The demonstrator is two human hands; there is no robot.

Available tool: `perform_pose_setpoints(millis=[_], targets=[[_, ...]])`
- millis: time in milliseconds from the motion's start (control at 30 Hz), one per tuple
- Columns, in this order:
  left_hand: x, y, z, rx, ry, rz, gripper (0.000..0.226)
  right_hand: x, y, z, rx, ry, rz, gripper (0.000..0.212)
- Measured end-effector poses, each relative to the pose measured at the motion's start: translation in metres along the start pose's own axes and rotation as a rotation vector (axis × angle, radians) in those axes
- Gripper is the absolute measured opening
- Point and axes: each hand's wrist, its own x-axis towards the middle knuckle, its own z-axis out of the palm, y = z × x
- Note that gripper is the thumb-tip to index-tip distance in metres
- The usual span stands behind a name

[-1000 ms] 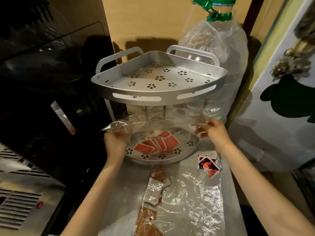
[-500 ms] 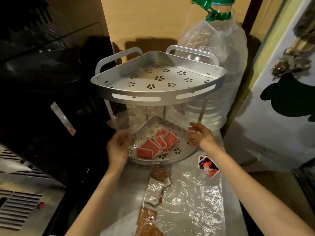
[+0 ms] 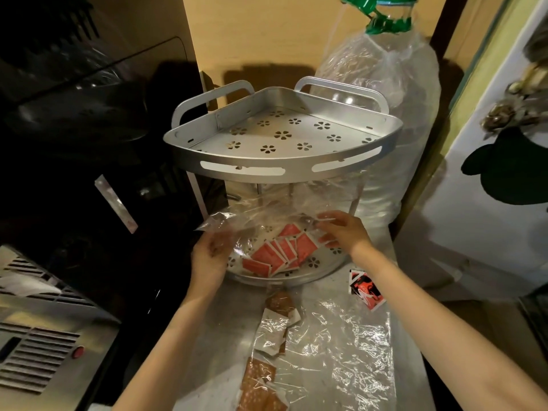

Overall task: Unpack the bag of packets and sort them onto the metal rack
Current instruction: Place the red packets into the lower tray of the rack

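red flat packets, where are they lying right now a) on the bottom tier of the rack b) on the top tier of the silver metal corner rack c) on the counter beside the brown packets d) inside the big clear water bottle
a: the red flat packets lie fanned out on the bottom tier of the silver metal corner rack, while its top tier holds nothing.

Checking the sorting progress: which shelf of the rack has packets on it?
The lower shelf: red packets lie fanned across it. The upper shelf holds nothing.
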Motion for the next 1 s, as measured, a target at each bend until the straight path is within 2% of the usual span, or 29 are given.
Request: perform_pose_setpoints(millis=[167, 300, 467, 533, 567, 600, 633, 667, 700, 733, 867, 933, 1000], targets=[[0.003, 0.005, 0.0, 0.039, 0.04, -0.024, 0.012, -0.003, 0.001, -0.011, -0.014, 0.043, -0.063, 0.017], [0.005, 0.025, -0.002, -0.024, 0.069, 0.029, 0.017, -0.007, -0.004, -0.02, 0.03, 0.05, -0.059, 0.023], [0.005, 0.049, -0.011, -0.009, 0.201, 0.079, 0.005, -0.023, -0.017, -0.028, -0.026, 0.161, -0.122, 0.032], [-0.004, 0.058, -0.013, -0.04, 0.198, -0.014, 0.024, -0.03, -0.022, -0.034, 0.016, 0.124, -0.138, 0.035], [-0.006, 0.058, -0.014, -0.056, 0.193, -0.098, 0.032, -0.034, -0.025, -0.035, 0.05, 0.088, -0.13, 0.046], [-0.01, 0.062, -0.015, -0.05, 0.179, -0.218, 0.037, -0.036, -0.024, -0.038, 0.063, 0.063, -0.125, 0.055], [-0.01, 0.065, -0.015, -0.07, 0.176, -0.318, 0.034, -0.039, -0.025, -0.04, 0.059, 0.062, -0.119, 0.05], [-0.01, 0.07, -0.016, -0.066, 0.108, -0.283, 0.028, -0.039, -0.024, -0.044, 0.066, 0.081, -0.115, 0.031], [-0.009, 0.075, -0.017, -0.09, 0.06, -0.177, 0.026, -0.04, -0.024, -0.047, 0.083, 0.1, -0.112, 0.01], [-0.012, 0.084, -0.019, -0.157, 0.069, -0.064, 0.025, -0.045, -0.027, -0.05, 0.102, 0.129, -0.111, 0.005], [-0.019, 0.103, -0.027, -0.261, 0.035, 0.121, 0.022, -0.064, -0.039, -0.062, 0.094, 0.175, -0.232, 0.016], [-0.024, 0.11, -0.027, -0.297, 0.019, 0.138, 0.017, -0.073, -0.041, -0.069, 0.084, 0.16, -0.253, 0.024], [-0.027, 0.111, -0.027, -0.321, -0.006, 0.128, 0.019, -0.081, -0.04, -0.075, 0.097, 0.116, -0.25, 0.021]])
